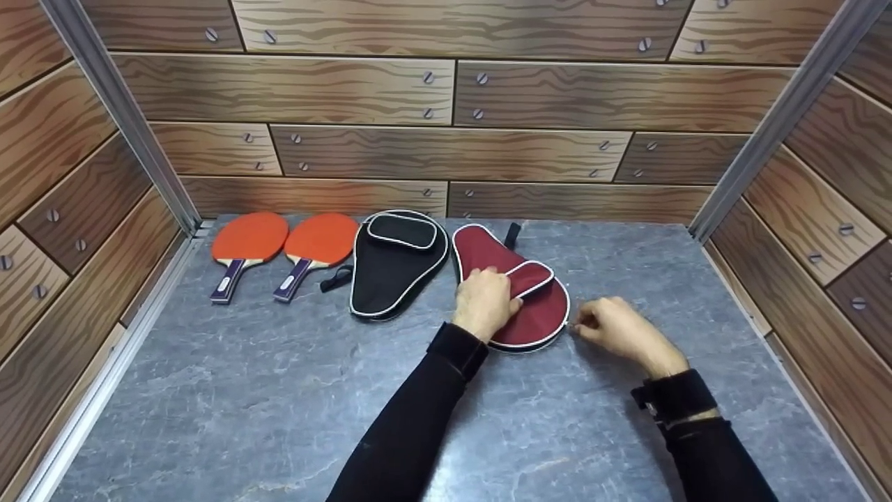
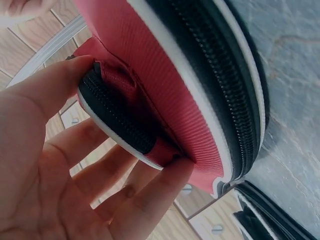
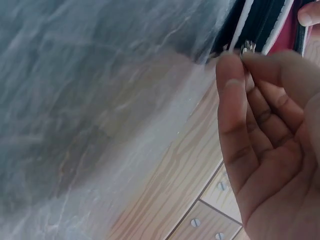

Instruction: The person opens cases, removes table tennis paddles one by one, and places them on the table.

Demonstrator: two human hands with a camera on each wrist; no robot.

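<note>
A dark red table tennis bat case with white piping lies on the grey table, its wide end toward the right. My left hand holds it by the raised pocket on its face, thumb and fingers to either side of the pocket's black zip. The case's main zip runs along its black side and looks closed in the left wrist view. At the right edge, my right hand pinches the small metal zip pull between thumb and index finger.
Left of the red case lies a black bat case with white piping and a strap loop. Farther left are two orange bats, one outer and one inner. Wood-patterned walls with metal corner posts enclose the table.
</note>
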